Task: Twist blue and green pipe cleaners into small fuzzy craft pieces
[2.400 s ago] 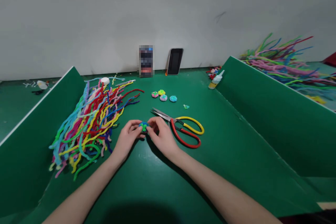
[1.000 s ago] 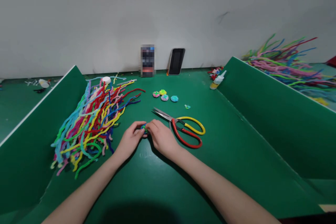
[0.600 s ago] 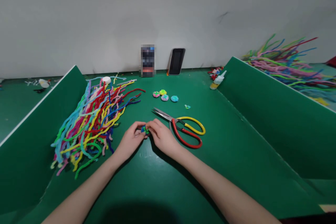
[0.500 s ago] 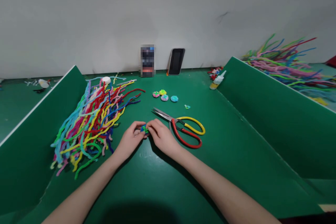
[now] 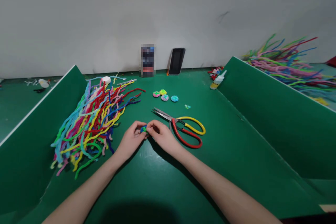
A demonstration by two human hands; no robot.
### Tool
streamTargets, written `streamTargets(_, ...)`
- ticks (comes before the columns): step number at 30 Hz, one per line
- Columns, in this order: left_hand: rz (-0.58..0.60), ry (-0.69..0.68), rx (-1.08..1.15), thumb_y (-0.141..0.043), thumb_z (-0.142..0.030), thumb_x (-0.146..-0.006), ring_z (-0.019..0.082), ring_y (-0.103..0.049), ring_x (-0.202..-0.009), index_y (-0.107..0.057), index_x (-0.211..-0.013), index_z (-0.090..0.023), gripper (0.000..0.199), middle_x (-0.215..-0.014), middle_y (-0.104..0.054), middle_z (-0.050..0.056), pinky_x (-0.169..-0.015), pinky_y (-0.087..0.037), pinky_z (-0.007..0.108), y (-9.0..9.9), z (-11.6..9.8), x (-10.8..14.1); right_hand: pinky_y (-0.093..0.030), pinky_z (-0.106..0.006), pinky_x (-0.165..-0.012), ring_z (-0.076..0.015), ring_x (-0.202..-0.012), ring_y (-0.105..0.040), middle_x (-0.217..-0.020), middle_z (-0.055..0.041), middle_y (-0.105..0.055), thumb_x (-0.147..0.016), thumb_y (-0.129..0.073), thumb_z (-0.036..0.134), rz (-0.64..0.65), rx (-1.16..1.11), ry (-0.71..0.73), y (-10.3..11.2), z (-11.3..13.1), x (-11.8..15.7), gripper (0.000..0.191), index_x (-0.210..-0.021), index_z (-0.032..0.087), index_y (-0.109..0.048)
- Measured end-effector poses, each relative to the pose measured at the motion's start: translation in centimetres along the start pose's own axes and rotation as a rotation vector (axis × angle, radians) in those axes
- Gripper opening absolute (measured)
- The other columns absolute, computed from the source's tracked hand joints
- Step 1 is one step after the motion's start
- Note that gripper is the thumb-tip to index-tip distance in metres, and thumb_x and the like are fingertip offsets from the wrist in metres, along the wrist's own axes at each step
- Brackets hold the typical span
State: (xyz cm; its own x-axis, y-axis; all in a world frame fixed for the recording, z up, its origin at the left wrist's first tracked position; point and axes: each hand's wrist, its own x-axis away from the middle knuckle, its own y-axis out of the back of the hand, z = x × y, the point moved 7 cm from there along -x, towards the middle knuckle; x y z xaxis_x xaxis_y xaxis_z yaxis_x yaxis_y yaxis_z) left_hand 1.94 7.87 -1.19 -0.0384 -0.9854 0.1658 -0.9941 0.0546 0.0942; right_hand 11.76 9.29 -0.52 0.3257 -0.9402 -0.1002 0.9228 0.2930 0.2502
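Note:
Between my hands is a small round pipe-cleaner piece, blue with a green middle. My left hand grips it from the left, fingers curled behind and thumb in front. From the right, my right hand pinches at its green part, and its fingertips hide some of it. Just right of my right hand lie scissors with one yellow and one red handle, blades pointing up and left. Beyond them rest several small round pipe-cleaner pieces in pink, yellow, lilac and blue.
A heap of colourful pipe cleaners spreads along the left. A glue bottle leans near the right green divider; another divider stands left. Two phone-like devices lean on the wall. A tiny green scrap lies past the scissors.
My right fingers have shifted slightly over the blue and green piece, which now shows a little less and looks turned. Everything else lies as before.

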Motion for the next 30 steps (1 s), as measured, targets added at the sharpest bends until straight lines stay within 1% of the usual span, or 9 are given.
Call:
streamTargets(4, -0.003, -0.02, -0.018, -0.054, -0.017, -0.059, 0.007, -0.048, -0.053, -0.051, -0.075, -0.016, 0.016, -0.064, -0.053, -0.005, -0.053, -0.04, 0.019, 0.1, 0.1, 0.0, -0.035, -0.022, -0.054, -0.0109, -0.058, -0.044, -0.06, 0.0025, -0.045, -0.074, -0.04, 0.017, -0.007, 0.025, 0.014, 0.0, 0.2, 0.1, 0.012, -0.065, 0.018, -0.048)
streamTargets(9, -0.005, -0.042, -0.075, -0.052, -0.015, -0.059, 0.007, -0.047, -0.057, -0.053, -0.074, -0.016, 0.015, -0.068, -0.053, -0.003, -0.055, -0.038, 0.019, 0.0, 0.0, 0.2, -0.034, -0.022, -0.055, -0.0108, -0.058, -0.042, -0.062, 0.0018, -0.045, -0.075, -0.039, 0.014, -0.011, 0.079, 0.011, 0.0, 0.5, 0.2, 0.014, -0.063, 0.017, -0.047)
streamTargets(13, -0.019, -0.014, -0.039, -0.051, -0.014, -0.058, 0.007, -0.048, -0.056, -0.051, -0.074, -0.015, 0.016, -0.066, -0.053, -0.004, -0.054, -0.039, 0.019, 0.0, -0.1, 0.3, -0.033, -0.022, -0.055, -0.0108, -0.059, -0.042, -0.064, 0.0018, -0.044, -0.075, -0.04, 0.014, 0.024, 0.074, 0.026, -0.1, 0.6, 0.1, 0.012, -0.065, 0.018, -0.047)
streamTargets(17, -0.023, 0.024, -0.001, -0.051, -0.014, -0.058, 0.007, -0.049, -0.055, -0.05, -0.073, -0.016, 0.016, -0.064, -0.053, -0.005, -0.055, -0.041, 0.02, -0.1, -0.3, 0.3, -0.035, -0.022, -0.059, -0.0113, -0.063, -0.043, -0.066, 0.0013, -0.043, -0.076, -0.04, 0.015, 0.044, 0.097, 0.074, -0.2, 0.8, 0.1, 0.012, -0.066, 0.017, -0.046)
streamTargets(20, -0.025, 0.021, -0.004, -0.051, -0.013, -0.057, 0.007, -0.049, -0.054, -0.049, -0.073, -0.016, 0.016, -0.063, -0.053, -0.006, -0.054, -0.041, 0.019, -0.1, -0.4, 0.2, -0.035, -0.024, -0.062, -0.0119, -0.065, -0.043, -0.068, 0.0008, -0.043, -0.078, -0.037, 0.014, 0.054, 0.127, 0.101, -0.3, 1.0, 0.2, 0.013, -0.067, 0.017, -0.045)
streamTargets(23, -0.012, 0.015, -0.001, -0.05, -0.013, -0.058, 0.006, -0.049, -0.054, -0.049, -0.074, -0.015, 0.017, -0.063, -0.052, -0.006, -0.055, -0.041, 0.019, -0.1, -0.4, 0.2, -0.035, -0.024, -0.065, -0.0122, -0.068, -0.043, -0.069, 0.0005, -0.042, -0.078, -0.036, 0.011, 0.094, 0.14, 0.114, -0.5, 1.2, 0.3, 0.015, -0.067, 0.017, -0.044)
streamTargets(30, 0.027, 0.014, 0.007, -0.05, -0.013, -0.06, 0.006, -0.05, -0.053, -0.049, -0.077, -0.014, 0.017, -0.063, -0.053, -0.006, -0.056, -0.042, 0.02, -0.1, -0.4, 0.2, -0.036, -0.024, -0.067, -0.0119, -0.07, -0.042, -0.069, 0.0007, -0.041, -0.079, -0.036, 0.011, 0.168, 0.159, 0.143, -0.3, 1.5, 0.0, 0.015, -0.069, 0.018, -0.045)
